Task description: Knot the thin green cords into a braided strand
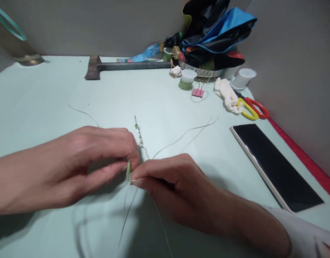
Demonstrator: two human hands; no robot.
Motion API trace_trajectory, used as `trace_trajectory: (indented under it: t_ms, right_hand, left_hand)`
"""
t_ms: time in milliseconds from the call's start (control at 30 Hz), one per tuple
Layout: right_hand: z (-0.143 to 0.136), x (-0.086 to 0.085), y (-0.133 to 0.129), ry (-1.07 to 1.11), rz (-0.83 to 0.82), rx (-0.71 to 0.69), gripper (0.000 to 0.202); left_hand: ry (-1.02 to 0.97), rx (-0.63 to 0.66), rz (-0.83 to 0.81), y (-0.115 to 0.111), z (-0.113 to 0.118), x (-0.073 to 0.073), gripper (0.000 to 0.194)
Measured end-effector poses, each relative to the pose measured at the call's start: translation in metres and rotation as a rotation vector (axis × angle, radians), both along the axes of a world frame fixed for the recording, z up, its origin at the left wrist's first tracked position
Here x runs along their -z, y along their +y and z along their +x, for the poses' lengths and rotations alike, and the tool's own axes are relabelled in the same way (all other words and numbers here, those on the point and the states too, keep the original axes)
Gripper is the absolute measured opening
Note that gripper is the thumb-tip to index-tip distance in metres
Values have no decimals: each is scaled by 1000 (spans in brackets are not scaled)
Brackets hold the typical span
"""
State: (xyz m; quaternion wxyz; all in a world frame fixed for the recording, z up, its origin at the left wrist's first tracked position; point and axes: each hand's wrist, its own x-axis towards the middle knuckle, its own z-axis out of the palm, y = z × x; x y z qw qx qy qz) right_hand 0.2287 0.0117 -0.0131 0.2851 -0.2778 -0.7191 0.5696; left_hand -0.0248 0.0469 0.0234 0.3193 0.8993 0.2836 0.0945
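Note:
A loop of green thread (128, 171) is pinched between the thumb and fingers of my left hand (100, 157). Close beside it, my right hand (178, 186) pinches a pale strand (132, 182) at its fingertips. Just beyond the hands lies a short knotted green and white cord (138, 133), with its near end running toward my fingers. Loose thin threads (181, 138) spread out to the right, and others hang down toward the near edge of the view. The fingers hide where the strands meet.
A phone (275, 165) lies at the right, below scissors (252, 107) and crumpled white cloth (227, 95). Farther back are a green thread spool (187, 79), a pink binder clip (198, 92), a hammer-like tool (132, 66) and a basket with dark and blue fabric (213, 39).

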Motion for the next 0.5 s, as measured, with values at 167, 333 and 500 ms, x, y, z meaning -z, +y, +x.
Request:
trace_trajectory:
  t_ms: [167, 333, 500]
  right_hand:
    - [0, -3, 3, 20, -57, 25, 23]
    - [1, -2, 4, 41, -47, 43, 21]
    - [0, -2, 4, 46, -37, 36, 20]
  left_hand:
    - [-48, -94, 131, -2, 7, 10, 29]
    - [-92, -165, 413, 1, 0, 22, 23]
    - [8, -359, 624, -12, -14, 24, 21]
